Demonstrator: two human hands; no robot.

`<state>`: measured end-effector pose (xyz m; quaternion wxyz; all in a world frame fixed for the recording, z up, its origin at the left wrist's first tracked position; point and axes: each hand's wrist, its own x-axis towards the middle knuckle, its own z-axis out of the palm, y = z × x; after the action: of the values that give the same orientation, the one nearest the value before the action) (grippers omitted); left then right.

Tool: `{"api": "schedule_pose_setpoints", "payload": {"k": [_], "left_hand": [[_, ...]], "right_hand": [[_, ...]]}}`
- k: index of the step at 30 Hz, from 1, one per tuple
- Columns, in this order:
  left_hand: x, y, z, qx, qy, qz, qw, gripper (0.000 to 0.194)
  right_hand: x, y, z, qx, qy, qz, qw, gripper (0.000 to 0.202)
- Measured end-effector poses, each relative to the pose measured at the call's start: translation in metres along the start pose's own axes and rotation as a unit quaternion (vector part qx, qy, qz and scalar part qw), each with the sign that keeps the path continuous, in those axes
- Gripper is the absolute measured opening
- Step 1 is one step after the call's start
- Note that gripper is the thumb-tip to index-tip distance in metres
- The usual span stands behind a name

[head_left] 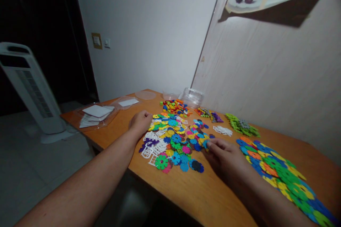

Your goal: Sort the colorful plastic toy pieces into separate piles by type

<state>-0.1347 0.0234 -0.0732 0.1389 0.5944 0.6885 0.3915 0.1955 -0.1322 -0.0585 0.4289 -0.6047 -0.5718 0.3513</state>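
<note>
My left hand (141,123) rests closed on the table at the left edge of a pile of colourful notched discs (176,138); whether anything is inside it is hidden. White lattice pieces (157,147) and a few purple pieces (149,143) lie mixed into that pile. At its right side, my right hand (220,150) pinches a light blue disc (205,144) between thumb and fingers. A green disc (161,162) lies at the pile's near edge.
More discs (282,173) spread along the right of the wooden table (170,184). Green pieces (239,125), small coloured pieces (176,107) and a clear plastic container (193,96) stand toward the wall. White papers (97,111) lie at left, near a tower fan (32,92).
</note>
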Motion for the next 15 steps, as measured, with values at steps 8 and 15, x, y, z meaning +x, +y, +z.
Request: {"api": "schedule_pose_setpoints", "payload": {"k": [8, 15], "left_hand": [[0.001, -0.001, 0.0, 0.002, -0.001, 0.002, 1.0, 0.025], [-0.002, 0.003, -0.003, 0.018, 0.0, -0.001, 1.0, 0.026]], "right_hand": [[-0.018, -0.012, 0.008, -0.132, -0.105, -0.052, 0.984, 0.028], [-0.025, -0.012, 0.016, -0.15, -0.16, -0.024, 0.975, 0.025]]}}
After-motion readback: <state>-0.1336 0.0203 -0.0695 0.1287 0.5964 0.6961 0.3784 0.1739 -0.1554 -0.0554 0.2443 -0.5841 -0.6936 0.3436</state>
